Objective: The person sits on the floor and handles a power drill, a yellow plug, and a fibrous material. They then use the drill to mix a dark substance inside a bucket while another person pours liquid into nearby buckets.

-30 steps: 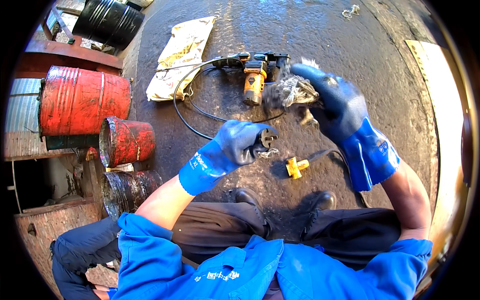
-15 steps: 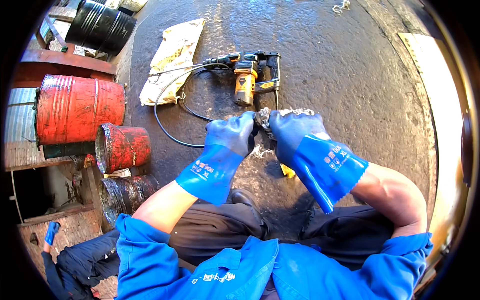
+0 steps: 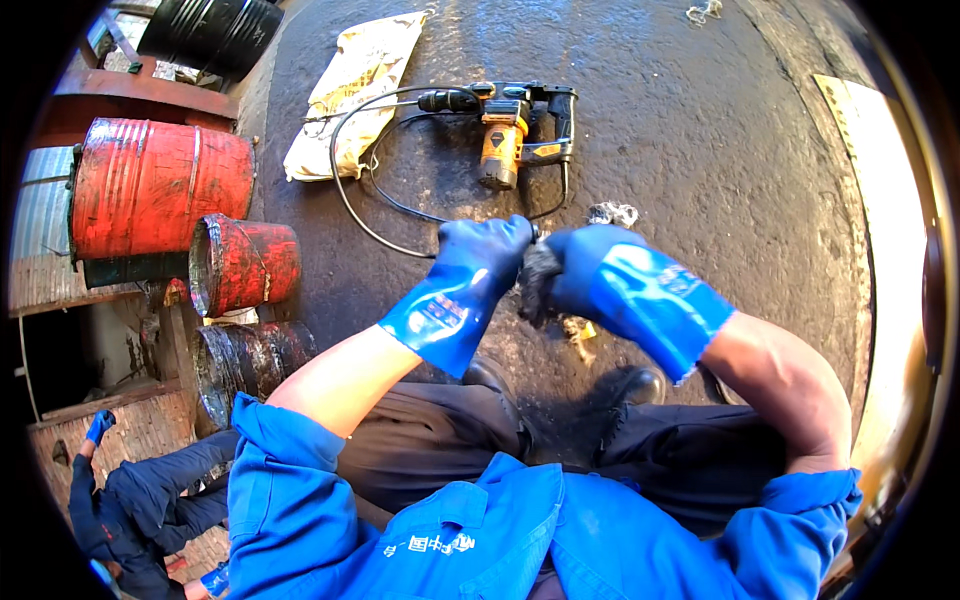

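Both my hands wear blue rubber gloves and meet in front of my knees. My left hand point(image 3: 482, 250) is closed in a fist, with the black power cord point(image 3: 372, 225) running up to it. My right hand point(image 3: 590, 270) grips a dark, fibrous rag point(image 3: 540, 280), which hangs blurred below the fingers, close against the left fist. Past the hands, a yellow and black rotary hammer drill point(image 3: 503, 150) lies on its side, its long bit pointing left. A greyish-white wad of fibres point(image 3: 612, 213) shows just beyond my right hand; whether it joins the rag is hidden.
A pale sack point(image 3: 360, 95) lies under the drill bit. On the left are a red drum point(image 3: 160, 190), a red bucket point(image 3: 250, 265), a stained bucket point(image 3: 255, 365) and a black drum point(image 3: 210, 35). A person point(image 3: 150, 500) is at lower left. A yellowish scrap point(image 3: 578, 338) lies between my boots.
The view has shifted, so drill, sack and drums sit higher. My right hand has turned, bringing the dark rag below its fingers. The pale wad now shows apart, beyond the hand.
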The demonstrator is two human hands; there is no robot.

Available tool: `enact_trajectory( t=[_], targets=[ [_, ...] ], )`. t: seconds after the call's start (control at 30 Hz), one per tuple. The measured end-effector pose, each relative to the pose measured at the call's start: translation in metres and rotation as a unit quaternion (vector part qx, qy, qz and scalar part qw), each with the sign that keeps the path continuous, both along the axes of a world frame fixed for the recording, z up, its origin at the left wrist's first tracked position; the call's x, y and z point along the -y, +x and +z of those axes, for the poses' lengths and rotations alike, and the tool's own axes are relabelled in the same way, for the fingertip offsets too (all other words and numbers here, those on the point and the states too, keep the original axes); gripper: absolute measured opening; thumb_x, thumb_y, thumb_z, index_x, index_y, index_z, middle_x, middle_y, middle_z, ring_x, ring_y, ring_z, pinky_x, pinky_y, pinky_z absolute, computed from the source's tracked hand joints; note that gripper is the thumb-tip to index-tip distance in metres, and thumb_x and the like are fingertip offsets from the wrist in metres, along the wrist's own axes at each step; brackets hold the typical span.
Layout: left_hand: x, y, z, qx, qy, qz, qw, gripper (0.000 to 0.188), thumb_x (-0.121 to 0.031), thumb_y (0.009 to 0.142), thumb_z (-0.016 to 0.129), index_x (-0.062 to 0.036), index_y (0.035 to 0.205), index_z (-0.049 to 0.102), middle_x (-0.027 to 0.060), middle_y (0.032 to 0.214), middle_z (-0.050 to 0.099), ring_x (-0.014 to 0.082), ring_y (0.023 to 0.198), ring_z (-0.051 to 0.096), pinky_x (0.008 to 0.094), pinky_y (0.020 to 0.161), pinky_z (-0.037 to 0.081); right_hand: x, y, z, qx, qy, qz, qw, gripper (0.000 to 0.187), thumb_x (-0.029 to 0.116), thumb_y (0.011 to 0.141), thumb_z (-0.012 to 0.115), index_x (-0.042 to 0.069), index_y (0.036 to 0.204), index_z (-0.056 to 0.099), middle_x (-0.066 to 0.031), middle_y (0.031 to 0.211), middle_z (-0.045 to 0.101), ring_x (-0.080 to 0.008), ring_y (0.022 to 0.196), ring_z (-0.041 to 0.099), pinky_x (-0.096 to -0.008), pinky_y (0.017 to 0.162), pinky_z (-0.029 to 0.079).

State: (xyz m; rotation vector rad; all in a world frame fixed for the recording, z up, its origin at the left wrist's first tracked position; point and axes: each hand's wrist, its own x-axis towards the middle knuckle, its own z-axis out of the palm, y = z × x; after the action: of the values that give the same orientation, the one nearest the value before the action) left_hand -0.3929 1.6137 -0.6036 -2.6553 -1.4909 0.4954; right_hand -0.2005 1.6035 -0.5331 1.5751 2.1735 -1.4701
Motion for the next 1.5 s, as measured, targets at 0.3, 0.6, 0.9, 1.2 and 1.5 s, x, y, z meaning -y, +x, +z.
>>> enact_trajectory(
  t=[0.3,0.6,0.9,1.2,1.5],
  targets=[
    [-0.018,-0.029,0.026,0.448,-0.564,0.254,0.645,0.026,-0.020,0.099,0.058,0.0011,0.113,0.064,0.0108,0.077,0.072,0.0101,0.049,0.061,0.0200,0.041,0.045,-0.022,0.060,-0.029,-0.031,0.302,-0.135,0.943,0.038,0.003,0.078,0.069,0.012,0.115,0.068,-0.0165,0.098,0.070,-0.0369,0.095,0.068,-0.0417,0.081,0.056],
    [-0.011,-0.006,0.028,0.399,-0.543,0.292,0.679,0.025,-0.024,0.099,0.057,-0.0024,0.104,0.069,0.0087,0.067,0.068,0.0106,0.048,0.060,0.0222,0.041,0.043,0.005,0.016,-0.015,0.121,0.349,0.140,0.919,0.031,0.013,0.084,0.063,0.014,0.115,0.061,-0.0124,0.095,0.071,-0.0327,0.089,0.071,-0.0488,0.066,0.056],
    [-0.030,-0.030,0.048,0.550,-0.544,0.243,0.585,0.039,-0.038,0.099,0.060,-0.0019,0.112,0.066,0.0078,0.075,0.071,0.0101,0.056,0.066,0.0195,0.043,0.047,-0.024,0.077,-0.038,-0.229,0.271,-0.137,0.925,0.047,0.004,0.078,0.077,0.013,0.123,0.067,-0.0120,0.113,0.071,-0.0310,0.105,0.068,-0.0380,0.092,0.056],
    [-0.026,-0.025,0.040,0.513,-0.506,0.234,0.653,0.044,-0.041,0.098,0.060,-0.0002,0.113,0.066,0.0097,0.076,0.072,0.0119,0.060,0.069,0.0185,0.043,0.047,-0.009,0.039,-0.005,0.024,0.288,0.100,0.952,0.039,0.005,0.080,0.062,0.015,0.117,0.063,-0.0143,0.105,0.069,-0.0369,0.099,0.067,-0.0487,0.081,0.054],
    [-0.016,-0.015,0.025,0.500,-0.386,0.185,0.753,0.027,-0.006,0.098,0.045,-0.0071,0.116,0.064,0.0047,0.074,0.070,0.0077,0.053,0.060,0.0213,0.046,0.045,0.004,0.015,-0.003,0.075,0.260,0.046,0.962,0.031,0.011,0.082,0.066,0.009,0.113,0.065,-0.0157,0.105,0.070,-0.0344,0.101,0.068,-0.0471,0.084,0.054]
  ],
)
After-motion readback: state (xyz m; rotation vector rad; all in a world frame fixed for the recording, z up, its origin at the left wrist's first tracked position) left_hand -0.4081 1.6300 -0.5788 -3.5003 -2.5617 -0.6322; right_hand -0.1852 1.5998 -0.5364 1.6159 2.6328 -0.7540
